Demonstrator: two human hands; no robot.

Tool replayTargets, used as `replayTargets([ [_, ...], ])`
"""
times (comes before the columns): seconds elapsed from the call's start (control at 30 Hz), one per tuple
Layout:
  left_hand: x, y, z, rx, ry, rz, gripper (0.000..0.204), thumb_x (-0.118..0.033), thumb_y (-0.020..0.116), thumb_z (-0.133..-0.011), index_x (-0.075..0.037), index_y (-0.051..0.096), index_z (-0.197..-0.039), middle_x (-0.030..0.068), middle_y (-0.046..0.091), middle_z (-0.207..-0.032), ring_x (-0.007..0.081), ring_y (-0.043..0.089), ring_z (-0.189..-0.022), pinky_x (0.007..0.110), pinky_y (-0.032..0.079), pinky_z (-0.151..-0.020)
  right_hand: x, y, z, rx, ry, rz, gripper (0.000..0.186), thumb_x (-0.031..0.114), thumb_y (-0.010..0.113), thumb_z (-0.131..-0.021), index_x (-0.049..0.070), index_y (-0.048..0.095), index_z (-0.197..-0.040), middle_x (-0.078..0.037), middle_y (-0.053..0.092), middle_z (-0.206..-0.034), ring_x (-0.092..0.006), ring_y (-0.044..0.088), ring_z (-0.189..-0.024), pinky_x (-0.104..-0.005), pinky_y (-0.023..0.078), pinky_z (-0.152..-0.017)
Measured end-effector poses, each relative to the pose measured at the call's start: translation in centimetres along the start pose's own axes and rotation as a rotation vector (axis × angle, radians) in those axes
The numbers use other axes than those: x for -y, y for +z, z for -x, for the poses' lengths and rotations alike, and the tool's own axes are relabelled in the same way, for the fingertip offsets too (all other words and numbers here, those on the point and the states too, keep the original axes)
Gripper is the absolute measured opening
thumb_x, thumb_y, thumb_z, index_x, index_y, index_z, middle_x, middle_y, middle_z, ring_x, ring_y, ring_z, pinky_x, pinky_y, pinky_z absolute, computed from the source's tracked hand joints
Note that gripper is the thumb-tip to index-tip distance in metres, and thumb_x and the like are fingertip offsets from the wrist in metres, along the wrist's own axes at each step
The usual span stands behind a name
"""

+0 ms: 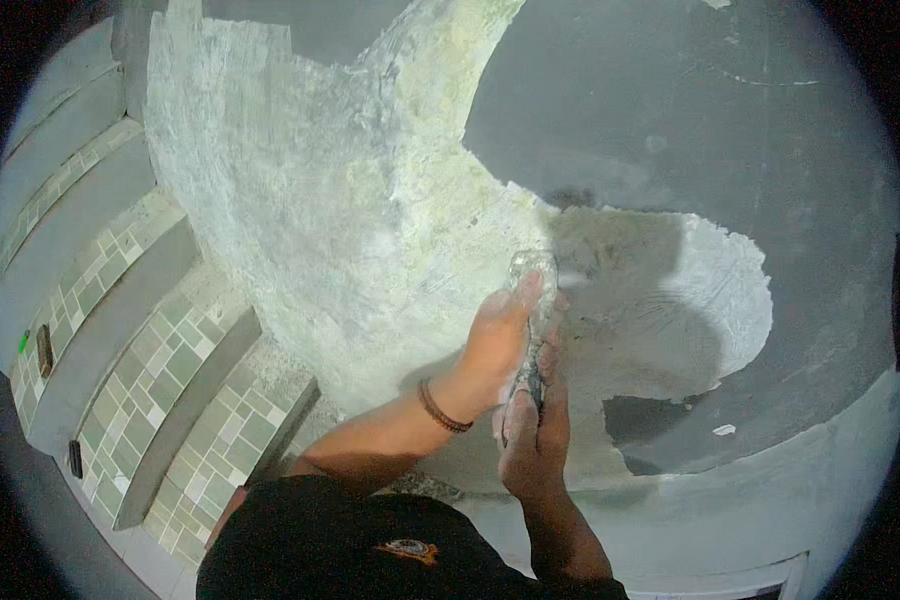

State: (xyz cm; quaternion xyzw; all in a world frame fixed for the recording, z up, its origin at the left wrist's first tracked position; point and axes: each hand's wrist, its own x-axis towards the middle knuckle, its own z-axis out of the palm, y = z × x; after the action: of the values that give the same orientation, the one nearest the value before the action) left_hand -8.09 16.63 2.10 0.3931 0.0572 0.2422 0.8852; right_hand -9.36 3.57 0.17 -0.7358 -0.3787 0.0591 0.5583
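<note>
Both my hands are closed on one narrow, plaster-caked hand tool (543, 318), seen nearly edge-on against the wall; its exact kind I cannot make out. My left hand (500, 335) grips the upper part, its thumb along the tool. Lower down, my right hand (537, 440) wraps round the dark end. Around the tool the wall shows a rough whitish patch (350, 200), bare of the dark grey paint (660, 110). A rounded lobe of this pale surface (735, 290) reaches right of my hands, partly in shadow. A braided bracelet (440, 408) circles my left wrist.
Tiled stairs (150, 395) climb along the left side. On the steps lie a brown block-like object (44, 350), a small dark object (75, 458) and something bright green (24, 341). A light band (760, 490) runs along the wall's lower right.
</note>
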Motion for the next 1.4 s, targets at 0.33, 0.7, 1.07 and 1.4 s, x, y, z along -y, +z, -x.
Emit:
replayTargets([
  [0.33, 0.3, 0.0, -0.9, -0.066, 0.074, -0.071, 0.060, -0.056, 0.049, -0.104, 0.001, 0.068, -0.100, 0.0104, 0.066, -0.083, 0.0161, 0.059, -0.076, 0.033, 0.049, -0.071, -0.6, -1.0, -0.8, -0.011, -0.127, 0.226, 0.051, 0.025, 0.040, -0.106, -0.002, 0.036, -0.149, -0.027, 0.057, -0.125, -0.0332, 0.062, -0.104, -0.0449, 0.050, -0.090],
  [0.7, -0.1, 0.7, -0.8, -0.060, 0.084, 0.155, 0.053, -0.052, 0.052, -0.104, -0.002, 0.067, -0.098, 0.0060, 0.065, -0.079, 0.0126, 0.058, -0.066, 0.028, 0.048, -0.060, -0.6, -0.9, -0.8, 0.011, -0.100, 0.126, 0.054, 0.015, 0.038, -0.105, -0.006, 0.028, -0.154, -0.014, 0.055, -0.114, -0.0164, 0.054, -0.083, -0.0297, 0.047, -0.070],
  [1.07, -0.8, -0.5, -0.1, 0.075, -0.070, 0.284, 0.055, -0.054, 0.054, -0.102, -0.001, 0.066, -0.108, 0.0084, 0.065, -0.088, 0.0169, 0.061, -0.073, 0.032, 0.051, -0.067, 2.2, -0.5, -1.8, 0.057, 0.037, 0.098, 0.059, 0.023, 0.041, -0.104, -0.006, 0.027, -0.154, -0.029, 0.050, -0.142, -0.0333, 0.060, -0.108, -0.0427, 0.047, -0.095],
  [1.4, -0.1, 0.3, 0.0, 0.030, 0.003, 0.266, 0.042, -0.046, 0.055, -0.104, -0.006, 0.066, -0.101, 0.0036, 0.064, -0.084, 0.0150, 0.059, -0.068, 0.029, 0.048, -0.062, 3.4, -0.6, -1.5, 0.072, 0.061, 0.182, 0.058, 0.024, 0.038, -0.107, 0.000, 0.023, -0.157, -0.029, 0.053, -0.141, -0.0348, 0.065, -0.109, -0.0426, 0.052, -0.090],
])
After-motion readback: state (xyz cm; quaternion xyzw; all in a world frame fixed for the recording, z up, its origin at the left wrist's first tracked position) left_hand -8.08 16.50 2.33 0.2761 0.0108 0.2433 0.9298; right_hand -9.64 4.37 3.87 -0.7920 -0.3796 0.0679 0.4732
